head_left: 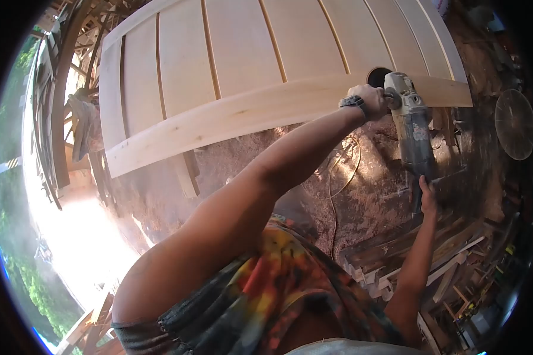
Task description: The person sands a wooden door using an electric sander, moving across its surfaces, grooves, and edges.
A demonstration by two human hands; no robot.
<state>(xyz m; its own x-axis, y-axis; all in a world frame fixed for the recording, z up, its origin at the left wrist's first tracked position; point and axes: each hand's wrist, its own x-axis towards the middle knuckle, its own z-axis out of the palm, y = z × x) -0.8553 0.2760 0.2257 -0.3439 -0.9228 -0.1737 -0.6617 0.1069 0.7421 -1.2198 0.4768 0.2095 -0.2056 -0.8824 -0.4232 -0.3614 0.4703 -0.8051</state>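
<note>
A large power tool with a round dark disc (378, 77) lies against the near rail of a pale wooden panel (243, 109). My left hand (368, 102), with a dark band at its wrist, is wrapped round the side handle near the head of the grinder (413, 127). Lower down, my right hand (426, 195) grips the rear end of the tool's body, its fingers partly hidden behind it. The disc's edge meets the wood close to the panel's right end. Long grooves run between the panel's boards.
A wooden support (186, 174) stands under the panel's near edge. A yellowish cord (333, 207) loops over the dusty ground. Stacked timber (391, 251) lies at lower right, and a round fan (514, 124) stands at the far right. More timber leans at the left.
</note>
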